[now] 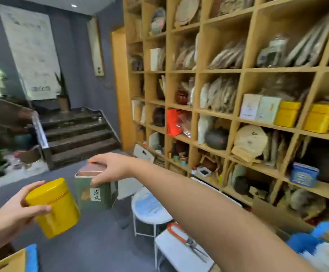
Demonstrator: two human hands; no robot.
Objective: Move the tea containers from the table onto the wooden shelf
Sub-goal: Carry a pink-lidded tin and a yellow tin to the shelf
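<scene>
Gripping a round yellow metal tin (55, 208), the left hand (15, 210) is raised beside the right hand (108, 168), which clasps a square green tin (93, 188) by its lid.

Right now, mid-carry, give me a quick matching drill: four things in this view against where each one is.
Things:
1. yellow tin
2. green tin
3. blue tin
4. pliers

Places:
A. on the white stool
B. held in the left hand
C. in a low compartment of the wooden shelf
D. gripped from above by the right hand

Pairs: 1-B, 2-D, 3-C, 4-A
</scene>
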